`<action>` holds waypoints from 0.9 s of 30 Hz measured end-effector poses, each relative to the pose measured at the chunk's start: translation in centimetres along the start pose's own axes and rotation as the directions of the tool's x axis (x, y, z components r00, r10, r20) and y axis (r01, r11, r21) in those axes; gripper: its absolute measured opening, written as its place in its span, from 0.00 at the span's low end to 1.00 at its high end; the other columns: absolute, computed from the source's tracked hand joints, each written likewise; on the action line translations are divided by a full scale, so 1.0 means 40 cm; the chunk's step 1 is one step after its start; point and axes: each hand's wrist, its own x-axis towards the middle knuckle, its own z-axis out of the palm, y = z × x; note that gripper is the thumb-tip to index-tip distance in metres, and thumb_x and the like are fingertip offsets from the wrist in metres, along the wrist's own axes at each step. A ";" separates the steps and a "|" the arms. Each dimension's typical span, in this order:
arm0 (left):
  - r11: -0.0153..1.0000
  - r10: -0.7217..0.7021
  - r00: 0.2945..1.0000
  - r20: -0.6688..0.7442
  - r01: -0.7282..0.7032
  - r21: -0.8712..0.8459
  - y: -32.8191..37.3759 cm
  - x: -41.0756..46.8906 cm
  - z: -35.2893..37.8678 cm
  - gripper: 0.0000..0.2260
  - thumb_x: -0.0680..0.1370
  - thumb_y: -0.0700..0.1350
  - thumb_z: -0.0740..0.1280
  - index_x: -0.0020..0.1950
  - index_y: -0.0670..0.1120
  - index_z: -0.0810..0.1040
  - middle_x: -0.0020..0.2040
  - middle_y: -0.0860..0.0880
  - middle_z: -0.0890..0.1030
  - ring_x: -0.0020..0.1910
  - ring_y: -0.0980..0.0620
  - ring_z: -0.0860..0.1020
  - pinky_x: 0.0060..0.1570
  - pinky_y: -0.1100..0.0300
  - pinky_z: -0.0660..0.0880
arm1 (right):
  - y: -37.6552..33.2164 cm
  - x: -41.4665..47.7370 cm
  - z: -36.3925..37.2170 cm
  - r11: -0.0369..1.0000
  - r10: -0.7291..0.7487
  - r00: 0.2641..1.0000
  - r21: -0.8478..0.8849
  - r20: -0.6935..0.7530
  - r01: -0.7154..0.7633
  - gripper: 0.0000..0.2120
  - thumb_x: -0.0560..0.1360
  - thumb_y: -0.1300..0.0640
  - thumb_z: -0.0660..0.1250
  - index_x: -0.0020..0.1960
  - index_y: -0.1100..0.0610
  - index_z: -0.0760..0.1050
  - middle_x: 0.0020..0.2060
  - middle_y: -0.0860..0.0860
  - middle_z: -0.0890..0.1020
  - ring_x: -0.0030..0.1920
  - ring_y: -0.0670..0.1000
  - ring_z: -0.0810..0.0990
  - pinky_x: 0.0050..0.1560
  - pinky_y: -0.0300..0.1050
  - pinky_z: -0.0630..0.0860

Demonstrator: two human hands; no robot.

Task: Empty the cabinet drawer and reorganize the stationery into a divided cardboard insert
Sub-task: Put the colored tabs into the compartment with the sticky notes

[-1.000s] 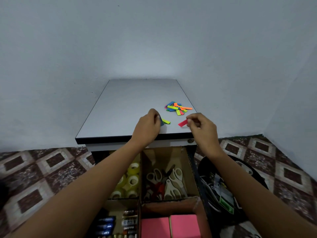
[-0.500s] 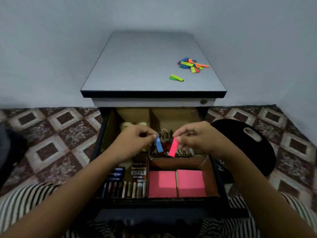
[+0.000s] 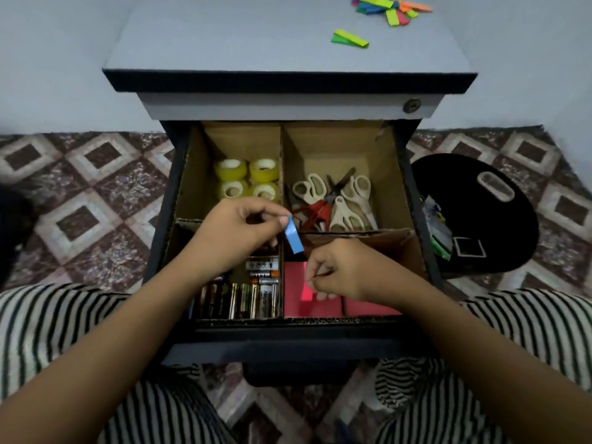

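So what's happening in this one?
A seated person is sorting stationery into the divided cardboard insert in the open drawer. The left-hand grip pinches a blue strip above the middle divider; the right-hand grip holds a red strip low over the pink pads in the near right compartment. Tape rolls, scissors and batteries sit in the other three compartments. More coloured strips lie on the cabinet top.

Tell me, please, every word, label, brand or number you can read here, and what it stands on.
Nothing reads for certain.
Batteries: label print, too blurred to read.
Packets in the black bag: markings too small to read.
Blue strip in the left hand, pink strip in the right hand: no print shows.
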 end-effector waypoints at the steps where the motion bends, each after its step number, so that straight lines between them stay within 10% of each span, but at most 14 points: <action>1: 1.000 0.000 1.000 -0.007 0.000 0.002 0.000 0.002 0.001 0.06 0.75 0.41 0.69 0.42 0.52 0.81 0.37 0.43 0.81 0.30 0.60 0.76 0.41 0.61 0.74 | -0.002 0.002 -0.001 1.000 0.005 1.000 0.003 0.011 -0.005 0.06 0.74 0.63 0.65 0.41 0.54 0.77 0.35 0.51 0.84 0.33 0.44 0.80 0.40 0.38 0.78; 19: 1.000 0.021 0.999 -0.041 -0.020 0.018 -0.010 -0.007 0.015 0.05 0.76 0.40 0.68 0.47 0.48 0.82 0.37 0.51 0.79 0.32 0.57 0.78 0.41 0.63 0.77 | -0.021 0.042 0.058 0.975 -0.059 0.995 -0.219 -0.081 0.040 0.19 0.73 0.63 0.66 0.28 0.50 0.63 0.27 0.47 0.73 0.29 0.45 0.70 0.31 0.35 0.65; 27: 0.998 0.036 0.998 -0.048 -0.033 0.048 -0.011 -0.010 0.013 0.05 0.76 0.41 0.68 0.49 0.48 0.82 0.38 0.50 0.80 0.32 0.57 0.79 0.40 0.65 0.77 | -0.010 0.042 0.052 0.974 -0.051 0.995 -0.225 -0.083 0.032 0.14 0.75 0.62 0.64 0.30 0.56 0.75 0.26 0.48 0.73 0.29 0.45 0.70 0.32 0.36 0.65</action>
